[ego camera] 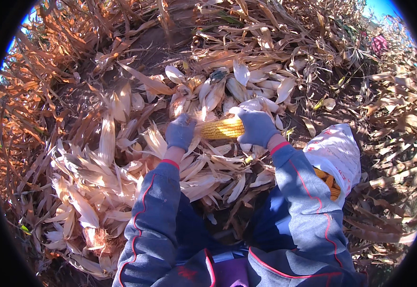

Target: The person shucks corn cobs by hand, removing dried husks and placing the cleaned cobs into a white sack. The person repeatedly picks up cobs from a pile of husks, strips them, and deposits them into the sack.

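Note:
A bare yellow corn cob lies level between my two gloved hands. My right hand, in a grey glove, grips its right end. At its left end my left hand, also gloved, is closed on the corn silk and husk. Dry pale husks lie beneath and around both hands. Beyond my hands is a pile of ears in their husks. To the right of my right forearm, a white plastic bag with red print lies open, with several yellow cobs inside.
A large heap of stripped husks spreads on the left. Dry corn stalks and leaves stand at the left and lie across the far ground. Leaf litter covers the right side. A reddish object is at the far right.

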Demonstrator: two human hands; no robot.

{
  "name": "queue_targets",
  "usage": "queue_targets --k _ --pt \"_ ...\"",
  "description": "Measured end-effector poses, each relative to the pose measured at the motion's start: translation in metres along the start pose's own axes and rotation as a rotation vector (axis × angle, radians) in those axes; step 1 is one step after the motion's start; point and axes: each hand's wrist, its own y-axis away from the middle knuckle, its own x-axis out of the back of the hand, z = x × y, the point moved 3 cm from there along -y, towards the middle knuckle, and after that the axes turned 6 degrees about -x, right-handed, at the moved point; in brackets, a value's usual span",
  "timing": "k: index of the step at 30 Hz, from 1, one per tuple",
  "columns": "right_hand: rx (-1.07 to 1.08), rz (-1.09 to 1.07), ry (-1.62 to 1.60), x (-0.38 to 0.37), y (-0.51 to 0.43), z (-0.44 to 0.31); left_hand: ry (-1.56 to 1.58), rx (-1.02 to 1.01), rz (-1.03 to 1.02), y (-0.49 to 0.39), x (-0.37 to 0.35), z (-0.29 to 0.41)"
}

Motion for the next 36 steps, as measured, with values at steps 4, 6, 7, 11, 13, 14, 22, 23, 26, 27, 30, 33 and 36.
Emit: queue_targets --k 4,6,7,11,13,14,22,23,26,27,30,33,36 --pt "-0.195 0.16 0.139 0.039 0.013 0.042 -0.285 0.222 -0.011 -0.01 0.035 -0.029" --pt "-0.317 0.279 0.057 0.058 0.027 0.057 -0.331 0.275 -0.046 -0.007 0.047 -0.049" --pt "-0.351 0.343 -0.007 0.068 0.033 0.063 -0.382 0.259 -0.014 -0.007 0.053 -0.057" --pt "-0.605 0.411 -0.491 0.073 0.086 0.089 -0.282 0.235 -0.128 -0.016 0.038 -0.111" --pt "-0.592 0.404 -0.607 0.053 0.14 0.105 -0.273 0.105 -0.068 -0.015 0.028 -0.102" --pt "-0.629 0.33 -0.825 0.031 0.176 0.12 -0.264 0.038 -0.035 -0.016 0.024 -0.096" --pt "-1.329 0.586 -1.786 -0.116 0.41 0.083 0.083 0.136 -0.119 -0.028 0.013 -0.121" --pt "-1.418 0.665 -1.802 -0.121 0.424 0.081 0.188 0.135 -0.112 -0.033 0.003 -0.136" --pt "-1.417 0.999 -1.711 -0.138 0.447 0.115 0.266 0.265 -0.211 -0.031 -0.009 -0.109" --pt "-1.611 0.983 -1.697 -0.136 0.449 0.138 0.283 0.325 -0.233 -0.028 -0.004 -0.096" --pt "-1.158 1.393 -1.72 -0.099 0.417 0.222 0.197 0.305 -0.231 -0.032 -0.003 -0.112" --pt "-1.326 1.247 -1.529 -0.063 0.388 0.239 0.262 0.272 -0.211 -0.023 0.002 -0.098" --pt "-1.333 0.764 -1.39 -0.094 0.399 0.266 0.307 0.217 -0.248 -0.03 -0.012 -0.094"
